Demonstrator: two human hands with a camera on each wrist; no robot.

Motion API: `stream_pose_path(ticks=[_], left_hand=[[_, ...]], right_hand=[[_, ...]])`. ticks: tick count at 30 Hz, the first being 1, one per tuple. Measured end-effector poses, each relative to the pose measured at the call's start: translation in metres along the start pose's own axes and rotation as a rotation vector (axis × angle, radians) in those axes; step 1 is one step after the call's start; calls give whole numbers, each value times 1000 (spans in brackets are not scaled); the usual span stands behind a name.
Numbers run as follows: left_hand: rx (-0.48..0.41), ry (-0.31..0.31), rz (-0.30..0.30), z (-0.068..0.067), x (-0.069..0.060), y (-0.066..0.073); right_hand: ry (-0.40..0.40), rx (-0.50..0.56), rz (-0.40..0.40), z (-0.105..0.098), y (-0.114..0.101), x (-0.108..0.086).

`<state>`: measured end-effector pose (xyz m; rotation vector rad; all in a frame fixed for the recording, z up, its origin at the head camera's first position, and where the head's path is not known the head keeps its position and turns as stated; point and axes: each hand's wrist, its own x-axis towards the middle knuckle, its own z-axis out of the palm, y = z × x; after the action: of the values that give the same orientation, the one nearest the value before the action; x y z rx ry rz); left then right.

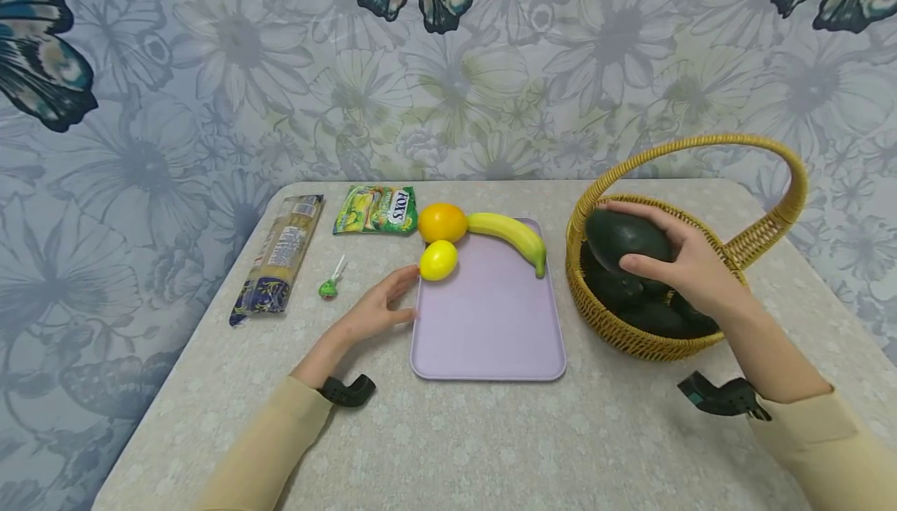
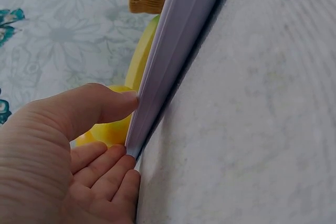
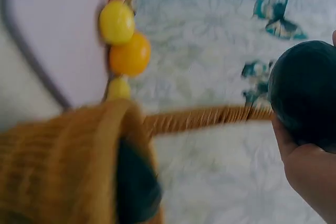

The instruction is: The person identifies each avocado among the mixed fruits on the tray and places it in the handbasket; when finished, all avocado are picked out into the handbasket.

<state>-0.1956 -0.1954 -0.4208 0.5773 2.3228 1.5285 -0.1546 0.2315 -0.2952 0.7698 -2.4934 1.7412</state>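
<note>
My right hand (image 1: 690, 262) grips a large, smooth, dark green avocado-like fruit (image 1: 626, 240) above the opening of a wicker basket (image 1: 648, 349). In the right wrist view the same fruit (image 3: 307, 95) lies against the palm. More dark fruit (image 1: 652, 316) fills the basket below it. My left hand (image 1: 374, 312) is at the left edge of a lilac tray (image 1: 490, 324), fingers extended, the thumb by the rim. On the tray's far part are a lemon (image 1: 438, 260), an orange (image 1: 443, 223) and a banana (image 1: 511, 237); the first two overlap its left edge.
A pasta packet (image 1: 280, 254) lies at the table's left side. Beside it are a green lollipop (image 1: 328, 288) and a green Fox's candy bag (image 1: 375, 209). The basket's tall handle (image 1: 701, 141) arches up behind my right hand. A papered wall (image 1: 490, 106) stands behind the table.
</note>
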Motion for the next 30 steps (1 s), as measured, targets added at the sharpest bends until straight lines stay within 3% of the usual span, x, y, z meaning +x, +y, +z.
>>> stream_pose_path(ticks=[4,6,11,15,21,30], left_hand=[[10,12,1,-1,6,-18],[14,15,2,-1,6,-20],[0,9,6,0,2,-4],[-10,-5,15,0,-1,8],[0,-12,25,0,-1,11],[-6,-12,22,0,-2,9]], right_hand=[[91,-172,155,-22,28,-20],[124,-263,236,-31,43,-28],[150,-400,345,-48,75,-41],[152,-453,340,-53,86,-46],[138,-498,277,-53,87,-47],[108,-544,339,-52,85,-49]])
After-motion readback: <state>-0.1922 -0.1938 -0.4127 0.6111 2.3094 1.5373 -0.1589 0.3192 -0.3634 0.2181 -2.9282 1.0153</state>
